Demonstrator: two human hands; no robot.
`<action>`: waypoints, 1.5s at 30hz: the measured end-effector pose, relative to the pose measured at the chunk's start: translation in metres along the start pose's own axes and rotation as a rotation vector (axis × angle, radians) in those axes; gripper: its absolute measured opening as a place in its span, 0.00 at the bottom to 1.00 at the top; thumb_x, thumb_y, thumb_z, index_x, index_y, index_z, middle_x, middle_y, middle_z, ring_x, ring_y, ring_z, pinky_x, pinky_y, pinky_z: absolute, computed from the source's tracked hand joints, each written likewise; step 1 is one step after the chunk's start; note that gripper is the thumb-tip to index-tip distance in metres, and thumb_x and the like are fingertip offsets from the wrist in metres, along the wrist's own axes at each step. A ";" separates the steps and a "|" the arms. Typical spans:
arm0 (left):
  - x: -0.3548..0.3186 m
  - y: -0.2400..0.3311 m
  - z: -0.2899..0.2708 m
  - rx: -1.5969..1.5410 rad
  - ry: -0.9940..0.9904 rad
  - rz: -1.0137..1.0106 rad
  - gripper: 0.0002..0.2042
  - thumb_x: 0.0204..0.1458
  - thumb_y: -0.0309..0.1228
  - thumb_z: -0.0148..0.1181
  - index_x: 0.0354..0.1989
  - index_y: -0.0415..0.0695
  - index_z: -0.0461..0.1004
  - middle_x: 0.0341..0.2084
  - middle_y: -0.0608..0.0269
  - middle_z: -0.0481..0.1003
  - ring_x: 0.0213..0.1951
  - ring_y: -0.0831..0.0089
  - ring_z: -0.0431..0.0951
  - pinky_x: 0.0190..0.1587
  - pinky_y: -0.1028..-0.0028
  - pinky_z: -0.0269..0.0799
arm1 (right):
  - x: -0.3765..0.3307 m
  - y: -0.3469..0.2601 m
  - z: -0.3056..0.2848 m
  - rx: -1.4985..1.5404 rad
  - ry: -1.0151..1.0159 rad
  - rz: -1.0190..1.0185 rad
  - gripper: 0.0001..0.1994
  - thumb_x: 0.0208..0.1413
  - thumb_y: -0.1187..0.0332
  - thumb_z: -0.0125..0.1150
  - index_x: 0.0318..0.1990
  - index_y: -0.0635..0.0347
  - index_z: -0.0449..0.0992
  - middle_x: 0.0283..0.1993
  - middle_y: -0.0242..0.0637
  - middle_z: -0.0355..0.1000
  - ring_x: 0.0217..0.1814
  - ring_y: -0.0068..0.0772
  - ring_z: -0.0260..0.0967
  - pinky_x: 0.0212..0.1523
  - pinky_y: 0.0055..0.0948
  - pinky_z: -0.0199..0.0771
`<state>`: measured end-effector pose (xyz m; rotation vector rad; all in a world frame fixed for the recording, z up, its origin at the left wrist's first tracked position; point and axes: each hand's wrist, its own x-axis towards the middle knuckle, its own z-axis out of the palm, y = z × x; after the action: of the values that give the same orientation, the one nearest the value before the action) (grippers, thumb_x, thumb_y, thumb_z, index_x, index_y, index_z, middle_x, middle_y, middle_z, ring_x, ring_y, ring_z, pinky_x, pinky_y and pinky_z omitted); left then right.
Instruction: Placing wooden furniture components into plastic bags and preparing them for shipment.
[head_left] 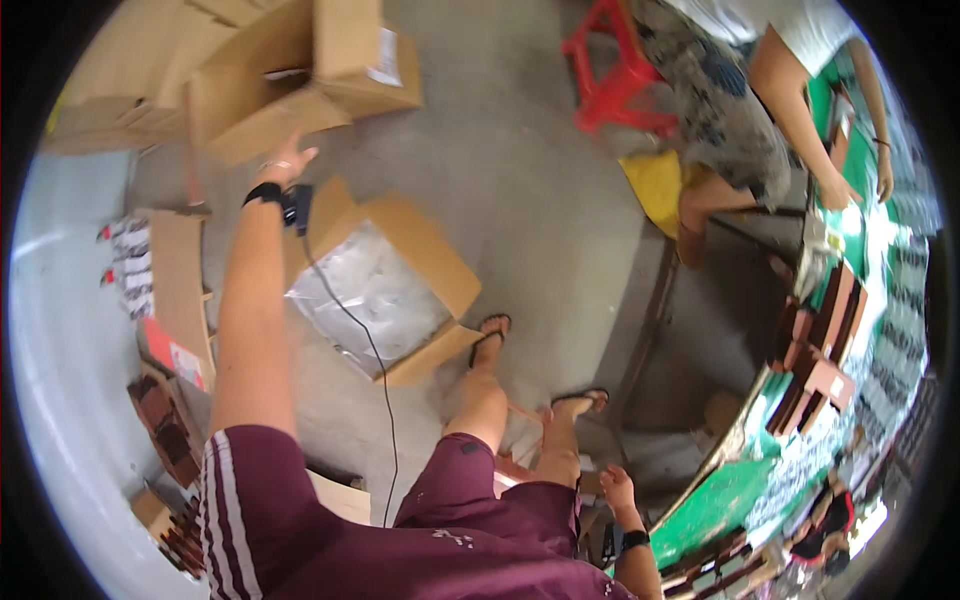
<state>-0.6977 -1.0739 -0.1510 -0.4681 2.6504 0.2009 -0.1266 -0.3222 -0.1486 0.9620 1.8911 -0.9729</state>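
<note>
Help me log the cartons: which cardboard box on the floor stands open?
The cardboard box below the left hand: flaps spread, clear plastic liner showing. The boxes above look closed.

A single view is provided, taken from a wide fisheye camera worn on the person's head and directed steeply downward. The scene is enclosed in a circular field with dark corners, and straight edges are bent toward the rim. The wearer's maroon shorts [440, 540] and sandalled feet are seen at lower centre, close below the lens. The left hand [285, 160] is extended up-frame, away from the body, toward the open brown cardboard boxes [300, 75] on the grey concrete floor [540, 180]. The right hand [617, 490] is kept low beside the green-topped worktable [720, 500], which curves along the right rim. A second person is caught at upper right. No second view is supplied, so no overlap is described.
</note>
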 end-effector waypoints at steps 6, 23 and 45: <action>-0.031 -0.041 0.155 -0.105 -0.048 0.030 0.35 0.51 0.41 0.59 0.66 0.43 0.52 0.61 0.45 0.60 0.63 0.53 0.58 0.64 0.65 0.54 | -0.008 -0.014 0.018 -0.020 -0.030 0.054 0.19 0.54 0.67 0.59 0.53 0.66 0.70 0.40 0.36 0.74 0.36 0.23 0.70 0.35 0.22 0.70; -0.209 0.082 0.426 -0.618 -0.538 -0.187 0.34 0.52 0.57 0.49 0.53 0.36 0.68 0.52 0.47 0.70 0.54 0.53 0.69 0.57 0.62 0.62 | 0.011 -0.011 0.077 -0.139 0.042 -0.039 0.13 0.54 0.67 0.57 0.45 0.63 0.74 0.41 0.48 0.74 0.45 0.44 0.73 0.45 0.34 0.72; -0.256 0.350 0.447 -0.389 -0.096 -0.242 0.10 0.45 0.30 0.59 0.32 0.36 0.75 0.32 0.43 0.76 0.37 0.48 0.77 0.39 0.59 0.73 | 0.022 0.094 0.023 -0.057 0.380 -0.184 0.13 0.60 0.65 0.50 0.40 0.68 0.74 0.40 0.51 0.73 0.43 0.50 0.71 0.45 0.39 0.69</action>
<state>-0.4288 -0.5780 -0.4136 -0.8737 2.4345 0.6505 -0.0475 -0.2968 -0.2026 1.0054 2.3462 -0.8795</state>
